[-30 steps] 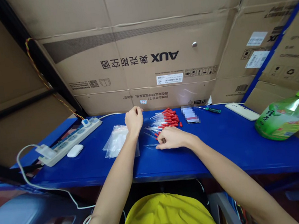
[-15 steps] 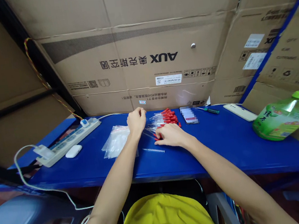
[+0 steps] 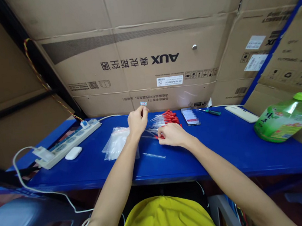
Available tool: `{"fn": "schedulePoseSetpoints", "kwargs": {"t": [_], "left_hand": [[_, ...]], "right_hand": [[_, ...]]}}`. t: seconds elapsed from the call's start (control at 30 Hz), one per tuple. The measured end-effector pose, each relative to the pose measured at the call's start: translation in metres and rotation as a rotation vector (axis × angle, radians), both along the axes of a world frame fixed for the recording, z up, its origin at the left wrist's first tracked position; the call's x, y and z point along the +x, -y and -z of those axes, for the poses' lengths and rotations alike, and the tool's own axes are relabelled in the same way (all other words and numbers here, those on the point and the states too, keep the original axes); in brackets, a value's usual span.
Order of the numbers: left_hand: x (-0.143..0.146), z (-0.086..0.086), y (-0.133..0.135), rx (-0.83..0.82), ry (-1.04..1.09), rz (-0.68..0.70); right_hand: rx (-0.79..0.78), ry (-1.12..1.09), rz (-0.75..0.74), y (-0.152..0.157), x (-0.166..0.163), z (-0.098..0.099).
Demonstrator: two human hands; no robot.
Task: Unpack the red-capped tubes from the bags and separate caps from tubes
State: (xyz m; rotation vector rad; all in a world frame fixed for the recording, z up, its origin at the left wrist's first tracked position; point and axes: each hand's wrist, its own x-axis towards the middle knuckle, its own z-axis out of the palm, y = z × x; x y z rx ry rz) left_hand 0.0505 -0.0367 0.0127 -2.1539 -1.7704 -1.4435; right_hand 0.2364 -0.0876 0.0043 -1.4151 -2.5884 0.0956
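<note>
My right hand (image 3: 173,135) is closed in a pinch at the front of a pile of red-ended clear sticks (image 3: 170,116). A red end shows at its fingertips, on a thin clear stick (image 3: 157,137) that points left. My left hand (image 3: 137,121) is raised beside the pile, its fingers pressed together; whatever they may hold cannot be made out. Left of that hand lies a stack of clear zip bags (image 3: 116,144), partly behind my forearm. One loose clear thin tube (image 3: 154,156) lies on the blue table in front of the hands.
A phone (image 3: 190,116) and a green screwdriver (image 3: 210,111) lie right of the pile. Farther right are a white power bank-like object (image 3: 242,114) and a green bottle (image 3: 283,120). At left sit a power strip (image 3: 69,142) and a white case (image 3: 73,153). Cardboard (image 3: 137,14) stands behind.
My right thumb and fingers have closed together on a red-ended stick at the pile's front. My left hand has barely moved. The view has shifted slightly.
</note>
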Motion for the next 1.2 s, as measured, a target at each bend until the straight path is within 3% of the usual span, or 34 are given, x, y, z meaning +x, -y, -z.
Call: {"fn": "schedulePoseSetpoints", "kwargs": {"t": [0.17,0.3,0.37,0.43,0.53,0.6,0.73,0.9,1.03,1.2], "left_hand": [[-0.003,0.003,-0.005,-0.072,0.204,-0.116],[0.005,0.010,-0.016,-0.246,0.665,-0.038],[0.010,0.011,-0.019,-0.385,0.988,0.106],[0.016,0.009,-0.017,-0.534,1.253,0.340],[0.024,0.004,-0.009,-0.618,1.453,0.694],[0.030,0.002,-0.001,-0.564,1.501,0.831],[0.040,0.001,0.010,-0.430,1.567,0.923],[0.045,-0.002,0.013,-0.301,1.624,0.865],[0.045,-0.006,0.015,-0.234,1.679,0.871],[0.043,-0.008,0.016,-0.176,1.705,0.806]], "right_hand": [[0.047,-0.264,0.074,-0.021,0.025,0.003],[0.026,-0.674,0.063,-0.033,0.035,0.007],[-0.007,-0.912,0.057,-0.036,0.034,0.008],[-0.052,-1.095,0.047,-0.037,0.031,0.010],[-0.095,-1.273,0.046,-0.037,0.023,0.013],[-0.118,-1.343,0.047,-0.038,0.018,0.015],[-0.171,-1.362,0.029,-0.040,0.011,0.019],[-0.184,-1.173,0.043,-0.036,0.010,0.020],[-0.061,-0.881,-0.016,-0.028,0.009,0.017],[0.047,-0.753,-0.047,-0.023,0.004,0.013]]}}
